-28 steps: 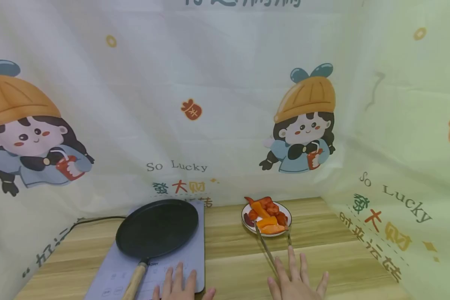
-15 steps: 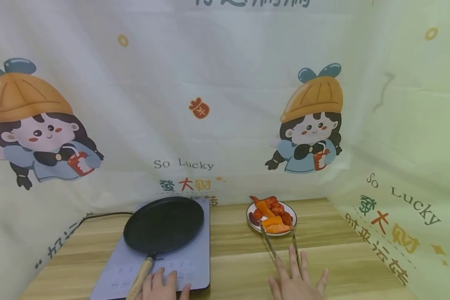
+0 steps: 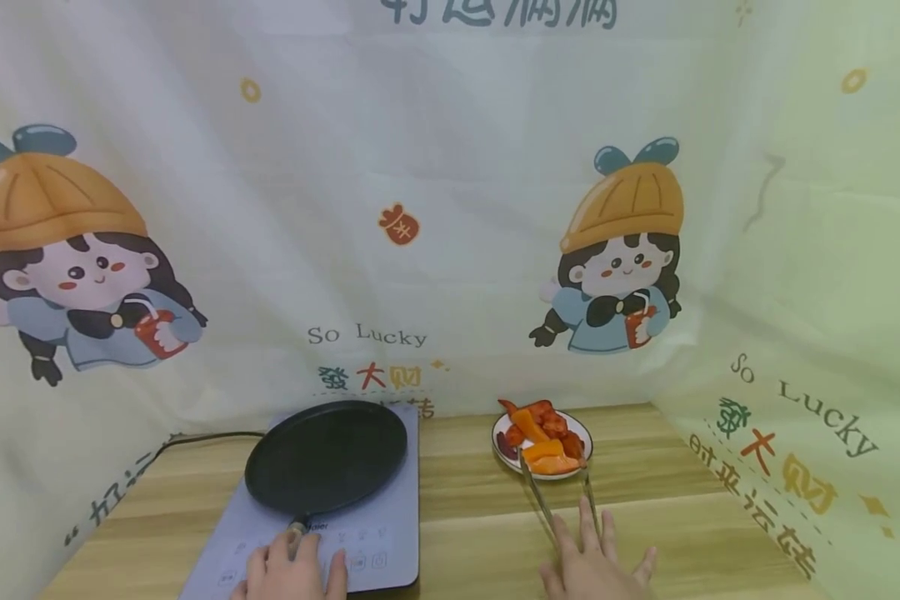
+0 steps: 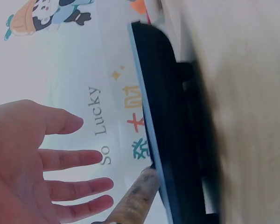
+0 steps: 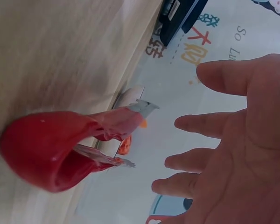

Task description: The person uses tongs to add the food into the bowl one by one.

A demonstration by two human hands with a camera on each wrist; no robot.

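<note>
Tongs (image 3: 562, 500) lie on the wooden counter (image 3: 480, 500) in the head view, their tips at the near rim of a white plate (image 3: 581, 427) heaped with orange and red food (image 3: 543, 433). The right hand (image 3: 596, 567) hovers flat over the tongs' near end, fingers straight and spread, holding nothing. To the left, a black flat pan (image 3: 326, 454) sits on a grey induction cooker (image 3: 390, 533), and the left hand (image 3: 288, 571) lies over the pan's handle at the cooker's front edge; whether it touches the handle cannot be told here. A printed cartoon curtain (image 3: 450, 208) walls in the counter.

From the left wrist, the left hand (image 4: 32, 163) shows an open palm with fingers (image 4: 74, 158) straight and apart, just beside the wooden handle (image 4: 135, 198) but not wrapped round it. The pan (image 4: 168, 130) is seen edge-on beside it.

From the right wrist, the right hand (image 5: 233, 154) is likewise open, fingers (image 5: 200, 123) relaxed and spread, apart from the tongs (image 5: 70, 144), whose red looped end rests on the counter (image 5: 60, 51). The steel tips point toward the plate (image 5: 130, 95).
</note>
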